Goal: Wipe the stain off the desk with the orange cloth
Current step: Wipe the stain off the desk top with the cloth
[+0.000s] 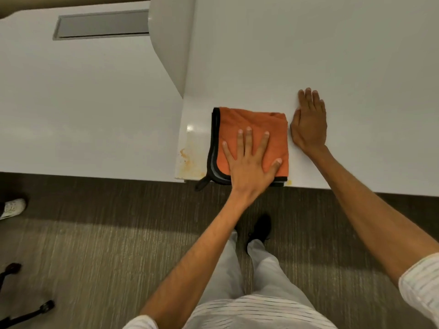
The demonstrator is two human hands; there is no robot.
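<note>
The orange cloth (pixel 256 122), folded square with a black hem, lies flat at the front edge of the white desk (pixel 332 55). My left hand (pixel 249 162) presses flat on its near half, fingers spread. My right hand (pixel 308 127) rests palm down on the bare desk, just right of the cloth. A yellowish-orange stain (pixel 190 160) smears the desk's front left corner, immediately left of the cloth. A small yellow spot (pixel 289 182) shows at the cloth's near right corner.
A white divider panel (pixel 171 43) stands along the desk's left side. Beyond it is a neighbouring desk (pixel 83 103) with a grey cable slot (pixel 102 24). On the carpet are a white shoe (pixel 13 207) and a chair's castor (pixel 47 305).
</note>
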